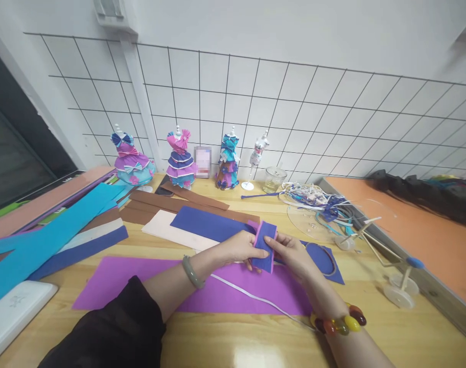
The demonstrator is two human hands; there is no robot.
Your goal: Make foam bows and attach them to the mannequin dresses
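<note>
Evidently, both hands are at work just right of the frame's centre, above the tabletop (256, 340). The left hand (238, 248) has its grip closed on a small folded piece (260, 243), blue on its face with pink-purple edges showing, thumb pressed across the front. The right hand (292, 253) pinches the same piece from the other side, thumb and fingers nearly together (its lower fingers are partly hidden). The piece is tilted slightly and held over the upper edge of a long purple sheet (141, 281), which lies flat across the lower middle.

A thin white ribbon (252, 295) runs over that sheet toward the right wrist. Behind the left hand, a blue strip (206, 222) overlaps a cream strip (167, 230); brown strips (160, 204) lie beyond. Centre right, a ring (334, 267) rests on a blue sheet (321, 258), near the right hand.

Upper middle, near the wall: three dressed mini mannequins (133, 163), one mannequin without a dress (259, 151), and a glass cup (275, 180). Right of these, a ribbon tangle (317, 197); farther right, a wheeled stick frame (373, 249). At left, turquoise strips (64, 230) cross other coloured strips.
</note>
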